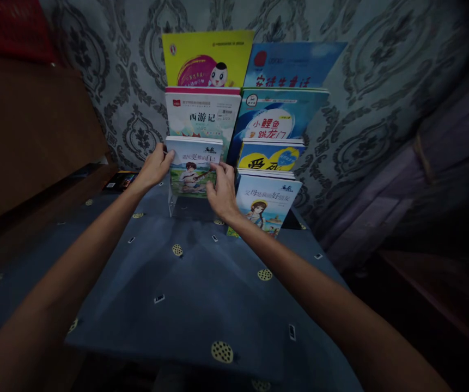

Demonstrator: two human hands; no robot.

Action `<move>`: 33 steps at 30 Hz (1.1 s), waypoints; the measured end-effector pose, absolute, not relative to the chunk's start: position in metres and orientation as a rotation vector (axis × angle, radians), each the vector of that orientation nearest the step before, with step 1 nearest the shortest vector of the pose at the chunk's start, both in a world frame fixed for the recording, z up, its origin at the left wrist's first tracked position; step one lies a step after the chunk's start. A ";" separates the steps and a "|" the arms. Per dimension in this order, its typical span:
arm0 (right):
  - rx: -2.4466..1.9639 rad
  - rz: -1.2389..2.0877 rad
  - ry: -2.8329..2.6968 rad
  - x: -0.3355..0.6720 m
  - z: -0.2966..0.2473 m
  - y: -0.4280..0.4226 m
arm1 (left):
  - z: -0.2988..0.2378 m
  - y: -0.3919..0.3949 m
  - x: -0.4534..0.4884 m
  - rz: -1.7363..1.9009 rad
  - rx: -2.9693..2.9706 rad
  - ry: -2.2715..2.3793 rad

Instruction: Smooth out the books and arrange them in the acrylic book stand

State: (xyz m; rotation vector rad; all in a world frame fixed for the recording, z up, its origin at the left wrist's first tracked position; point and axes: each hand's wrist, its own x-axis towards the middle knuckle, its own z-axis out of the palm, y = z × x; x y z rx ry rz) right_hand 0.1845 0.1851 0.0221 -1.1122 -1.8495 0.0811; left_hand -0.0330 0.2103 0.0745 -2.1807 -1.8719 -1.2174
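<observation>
Both my hands are on a thin paperback book (195, 179) with a guitar player on its cover, at the front left of a tiered clear display stand (171, 204). My left hand (157, 166) pinches its upper left edge. My right hand (223, 190) grips its right edge, thumb toward the cover. Behind it stand a white book (201, 114) and a yellow-green book (207, 49). The right column holds a book with a girl on its cover (265, 207), a yellow and blue book (270, 157), a teal-blue book (281, 114) and a tall blue book (295, 62).
The stand is on a table with a dark blue patterned cloth (177, 277), against a damask-patterned wall (132, 98). A dark book or box (120, 181) lies left of the stand. A brown board (30, 136) rises at left; a pale curtain (373, 207) hangs at right.
</observation>
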 end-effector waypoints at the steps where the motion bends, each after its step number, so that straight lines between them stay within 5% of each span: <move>1: -1.112 0.090 -1.844 0.184 0.022 0.184 | 0.075 0.210 -0.033 -1.215 -2.183 -1.876; 10: -0.827 0.178 -2.082 0.174 -0.023 0.127 | 0.052 0.209 -0.045 -1.305 -2.206 -1.811; 18: -0.770 0.471 -2.439 0.175 -0.104 0.076 | -0.043 0.177 -0.092 -0.597 -2.018 -2.249; 33: -0.790 0.485 -2.453 0.175 -0.096 0.064 | -0.070 0.252 -0.143 -0.287 -1.756 -2.376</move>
